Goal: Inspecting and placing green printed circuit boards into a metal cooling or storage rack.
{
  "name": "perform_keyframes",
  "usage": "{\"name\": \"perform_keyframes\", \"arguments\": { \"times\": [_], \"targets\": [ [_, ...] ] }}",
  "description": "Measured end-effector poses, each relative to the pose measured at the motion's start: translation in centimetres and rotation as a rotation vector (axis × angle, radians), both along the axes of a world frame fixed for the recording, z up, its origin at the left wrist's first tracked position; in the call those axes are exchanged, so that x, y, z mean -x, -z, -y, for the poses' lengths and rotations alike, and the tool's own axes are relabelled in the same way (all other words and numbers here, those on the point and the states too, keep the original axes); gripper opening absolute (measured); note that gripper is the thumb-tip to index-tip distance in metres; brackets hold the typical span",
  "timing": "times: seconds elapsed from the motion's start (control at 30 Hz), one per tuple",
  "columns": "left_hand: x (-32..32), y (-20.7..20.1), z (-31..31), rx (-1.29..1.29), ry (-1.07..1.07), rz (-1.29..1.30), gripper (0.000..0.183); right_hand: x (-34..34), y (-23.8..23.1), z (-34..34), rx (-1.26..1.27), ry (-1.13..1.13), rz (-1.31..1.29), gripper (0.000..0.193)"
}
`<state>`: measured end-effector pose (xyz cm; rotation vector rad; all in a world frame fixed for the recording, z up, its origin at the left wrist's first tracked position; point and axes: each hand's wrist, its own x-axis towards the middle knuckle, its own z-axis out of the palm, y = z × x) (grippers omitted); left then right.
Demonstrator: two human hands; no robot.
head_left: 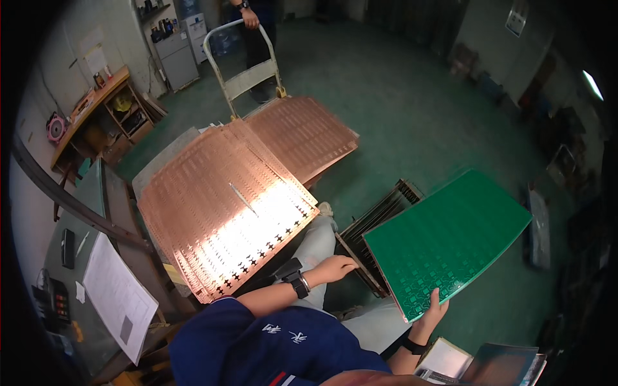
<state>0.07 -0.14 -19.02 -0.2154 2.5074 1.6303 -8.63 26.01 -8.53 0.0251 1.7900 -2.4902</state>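
A large green circuit board panel (450, 235), patterned with small traces, is held up tilted on my right side. My right hand (431, 315) grips it at its near edge, thumb on top. Left of the panel and partly under it stands a dark slotted rack (367, 254) with several thin slats. My left hand (331, 269) reaches to the rack's near left side, fingers drawn together at its edge; anything between the fingertips is too small to make out. Further left lies a broad stack of copper panels (212, 193) with a thin pen-like item (243, 198) on top.
Behind the stack, more copper panels (302, 135) lie by a hand trolley (248, 77); another person's hand (250, 18) holds its handle. At left, a desk (90, 328) bears a paper sheet (119, 299) and a phone (55, 299). Folders (499, 367) sit at lower right.
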Motion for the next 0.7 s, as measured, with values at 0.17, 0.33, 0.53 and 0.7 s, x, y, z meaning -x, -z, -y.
{"name": "perform_keyframes", "arguments": {
  "times": [0.17,0.33,0.53,0.7],
  "targets": [
    [-2.4,4.4,1.6,0.618,-0.237,-0.044,0.022,1.5,0.2,0.2,-0.157,0.091,-0.082,0.032],
    [-2.6,5.6,1.5,0.792,-0.213,-0.118,0.019,3.7,0.4,0.9,-0.284,0.176,-0.186,0.031],
    [-1.6,4.6,2.7,0.656,-0.365,-0.202,0.018,7.2,1.9,3.5,-0.452,0.134,-0.269,0.029],
    [-0.8,4.9,3.6,0.650,-0.380,-0.193,0.017,8.8,5.1,7.4,-0.483,0.137,-0.256,0.028]
  ]
}}
